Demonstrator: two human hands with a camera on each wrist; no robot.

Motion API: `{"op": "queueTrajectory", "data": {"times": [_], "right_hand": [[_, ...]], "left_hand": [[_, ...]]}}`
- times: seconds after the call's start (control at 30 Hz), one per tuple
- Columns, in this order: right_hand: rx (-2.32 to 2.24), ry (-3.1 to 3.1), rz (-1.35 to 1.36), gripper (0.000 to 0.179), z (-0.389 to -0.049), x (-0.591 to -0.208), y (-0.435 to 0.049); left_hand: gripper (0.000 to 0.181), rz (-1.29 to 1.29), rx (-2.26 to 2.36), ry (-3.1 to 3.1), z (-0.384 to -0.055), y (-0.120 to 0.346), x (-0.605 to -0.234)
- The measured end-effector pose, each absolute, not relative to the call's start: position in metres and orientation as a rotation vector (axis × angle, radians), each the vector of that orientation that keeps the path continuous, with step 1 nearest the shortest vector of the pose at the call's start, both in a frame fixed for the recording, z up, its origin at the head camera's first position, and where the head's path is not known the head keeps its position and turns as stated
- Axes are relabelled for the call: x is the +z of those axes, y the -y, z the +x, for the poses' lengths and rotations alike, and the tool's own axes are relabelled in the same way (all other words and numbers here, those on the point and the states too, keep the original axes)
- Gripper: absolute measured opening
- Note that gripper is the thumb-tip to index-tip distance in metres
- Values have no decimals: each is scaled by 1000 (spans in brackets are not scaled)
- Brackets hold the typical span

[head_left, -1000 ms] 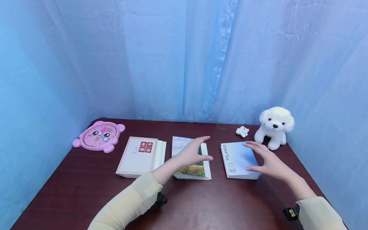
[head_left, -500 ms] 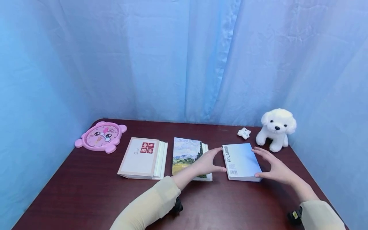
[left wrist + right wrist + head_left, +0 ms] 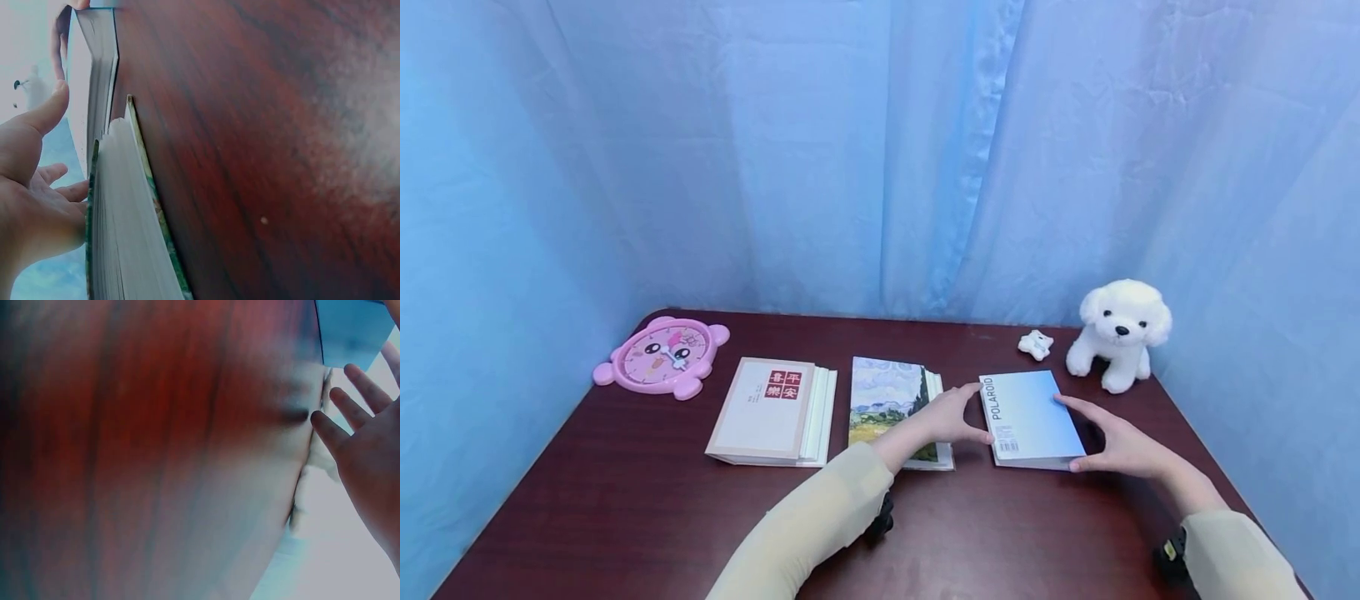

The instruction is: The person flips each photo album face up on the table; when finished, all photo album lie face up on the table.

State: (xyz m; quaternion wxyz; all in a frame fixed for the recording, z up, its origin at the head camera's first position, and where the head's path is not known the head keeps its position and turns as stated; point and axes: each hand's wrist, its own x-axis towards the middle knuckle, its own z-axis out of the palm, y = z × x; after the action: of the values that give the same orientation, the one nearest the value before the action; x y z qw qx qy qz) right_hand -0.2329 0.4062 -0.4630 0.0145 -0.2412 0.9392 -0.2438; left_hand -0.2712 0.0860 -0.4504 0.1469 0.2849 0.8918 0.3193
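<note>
A pale blue book marked POLAROID [image 3: 1037, 417] lies flat on the right part of the table. On its left edge rest the thumb and fingertips of my left hand [image 3: 949, 418], spread apart. Opposite, my right hand [image 3: 1123, 442] touches the right edge with thumb and fingers parted. The left hand reaches over a book with a painted landscape cover [image 3: 887, 392], hiding part of it. In the left wrist view, that book's page block [image 3: 131, 212] stands near the left hand [image 3: 31, 194]. The right wrist view shows the right hand [image 3: 375, 450] with fingers spread, beside a blue corner of the book [image 3: 356, 331].
A thick cream book with red characters [image 3: 767, 408] lies at the left. Beyond it is a pink bear-shaped clock [image 3: 662, 357]. A small white star [image 3: 1035, 344] and a white plush dog [image 3: 1120, 333] sit at the back right. Blue curtains [image 3: 812, 167] surround the dark red table [image 3: 625, 500].
My left hand has moved right, from above the painted book to the left edge of the POLAROID book. The right hand has shifted from over that book to its right edge.
</note>
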Motion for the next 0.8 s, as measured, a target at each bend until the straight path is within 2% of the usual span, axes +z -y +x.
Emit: {"op": "queueTrajectory", "data": {"times": [0.3, 0.5, 0.8], "right_hand": [[-626, -2912, -648, 106, -236, -465, -405], [-603, -2933, -642, 103, -236, -463, -404], [-661, -2930, -642, 96, -233, -461, -402]], "left_hand": [[86, 933, 747, -2630, -277, -93, -456], [78, 987, 664, -2690, -279, -99, -462], [77, 988, 674, -2707, -280, -100, -468]]}}
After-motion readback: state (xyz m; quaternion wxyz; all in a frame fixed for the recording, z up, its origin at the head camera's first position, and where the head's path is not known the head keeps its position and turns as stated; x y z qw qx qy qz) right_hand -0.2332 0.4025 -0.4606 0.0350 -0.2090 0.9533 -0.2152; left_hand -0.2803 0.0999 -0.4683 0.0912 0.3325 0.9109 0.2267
